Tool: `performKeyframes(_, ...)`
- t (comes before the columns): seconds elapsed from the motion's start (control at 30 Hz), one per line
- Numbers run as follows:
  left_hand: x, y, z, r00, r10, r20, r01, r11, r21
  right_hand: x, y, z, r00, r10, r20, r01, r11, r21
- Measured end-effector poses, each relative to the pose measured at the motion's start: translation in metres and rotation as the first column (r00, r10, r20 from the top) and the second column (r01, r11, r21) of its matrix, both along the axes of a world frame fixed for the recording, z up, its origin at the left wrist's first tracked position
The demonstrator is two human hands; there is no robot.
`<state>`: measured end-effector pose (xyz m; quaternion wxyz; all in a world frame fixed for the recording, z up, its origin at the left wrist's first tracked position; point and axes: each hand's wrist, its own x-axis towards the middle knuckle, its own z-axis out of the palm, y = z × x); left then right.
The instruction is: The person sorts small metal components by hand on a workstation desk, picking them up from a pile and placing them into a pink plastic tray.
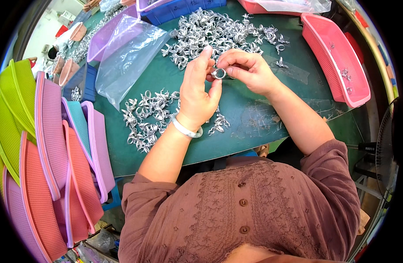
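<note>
Metal pile blocks ahead, with room toward pink basket

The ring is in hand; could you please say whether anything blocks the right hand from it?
Nothing visible does: the left hand holds the ring, and the right hand has its fingertips close beside it.

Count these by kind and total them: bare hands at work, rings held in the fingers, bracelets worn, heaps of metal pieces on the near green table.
Hands: 2 (left hand, right hand)
Held ring: 1 visible
Bracelet: 1
Heaps of metal pieces: 2 (upper heap, lower heap); single pieces too tangled to count
Total: 6
</note>
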<state>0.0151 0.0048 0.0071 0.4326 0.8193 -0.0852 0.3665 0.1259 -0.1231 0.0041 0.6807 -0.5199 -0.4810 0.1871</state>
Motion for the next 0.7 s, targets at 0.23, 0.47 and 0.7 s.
performKeyframes(0.23, -0.0017, 0.0018, 0.0023, 0.999, 0.013, 0.052, -0.020, 0.991, 0.129, -0.0008, -0.0003, 0.0018, 1.000, 0.001, -0.019, -0.001, 1.000, -0.013)
performKeyframes(0.47, -0.0009, 0.0025, 0.0041, 0.995, 0.018, 0.102, -0.039, 0.978, 0.204, 0.0009, -0.0011, 0.0018, 1.000, 0.015, -0.022, -0.016, 1.000, -0.009)
performKeyframes(0.7, -0.0017, 0.0011, 0.0035, 0.988, 0.009, 0.151, -0.046, 0.970, 0.240, 0.0037, -0.0020, 0.0012, 1.000, 0.021, -0.011, -0.021, 1.000, -0.014)
